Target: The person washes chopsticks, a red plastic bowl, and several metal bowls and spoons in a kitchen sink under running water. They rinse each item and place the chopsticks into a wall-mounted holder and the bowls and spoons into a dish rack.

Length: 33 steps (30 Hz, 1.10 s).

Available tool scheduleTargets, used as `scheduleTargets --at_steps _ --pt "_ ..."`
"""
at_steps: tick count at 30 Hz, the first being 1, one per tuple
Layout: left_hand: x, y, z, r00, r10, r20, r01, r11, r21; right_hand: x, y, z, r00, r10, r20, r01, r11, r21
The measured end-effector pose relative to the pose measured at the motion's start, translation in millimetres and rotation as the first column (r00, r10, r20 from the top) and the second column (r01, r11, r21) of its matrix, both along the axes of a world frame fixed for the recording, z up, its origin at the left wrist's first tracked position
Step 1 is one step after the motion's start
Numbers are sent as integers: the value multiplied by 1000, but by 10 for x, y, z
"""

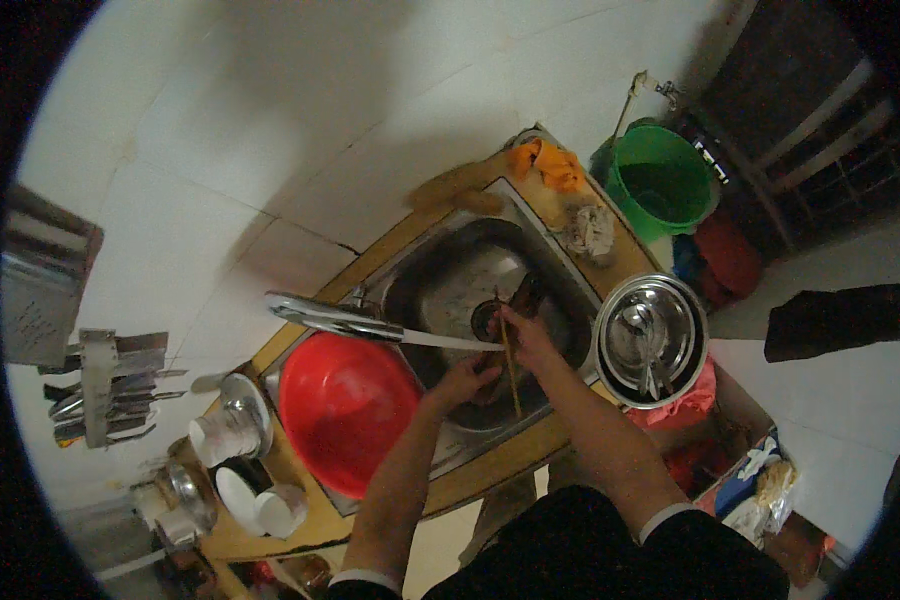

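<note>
Both my hands are low inside a stainless steel sink [450,262]. My right hand [529,337] grips a thin, light-brown stick [511,367] that looks like a chopstick and slants down towards the near rim. A water stream [454,341] runs from the chrome faucet [334,319] and meets the stick beside the right fingers. My left hand [461,381] is just left of the stick, with its fingers curled. Something dark brown shows under those fingers, and whether it is held is unclear. The round drain [486,319] lies beyond the hands.
A red plastic basin [345,412] stands left of the sink. Nested steel bowls [649,315] with spoons sit at the right edge. An orange cloth [551,165] lies at the far corner, near a green bucket [664,180]. White cups [281,510] and a wall-mounted knife rack [99,390] are at left.
</note>
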<state>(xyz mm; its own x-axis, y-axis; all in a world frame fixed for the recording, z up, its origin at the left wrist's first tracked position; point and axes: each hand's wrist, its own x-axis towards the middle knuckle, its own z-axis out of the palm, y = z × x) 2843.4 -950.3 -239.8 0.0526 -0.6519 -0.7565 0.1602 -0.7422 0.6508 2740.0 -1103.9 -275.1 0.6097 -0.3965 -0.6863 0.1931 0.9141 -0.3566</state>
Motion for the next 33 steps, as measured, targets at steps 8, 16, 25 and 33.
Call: scheduleTargets --at_steps 8,16,25,33 --pt "-133 241 -148 958 183 222 -85 918 -388 170 222 -37 989 73 -129 -67 997 47" --pt "-246 60 -352 894 52 446 75 962 -263 -60 227 -69 999 26 -48 -21 996 83" --pt "-98 7 154 477 -444 758 491 850 189 -128 621 -425 878 -44 -477 -340 644 -685" --pt "1503 -234 794 -430 -146 891 302 906 295 -393 668 -423 804 256 -536 -580 537 -613"
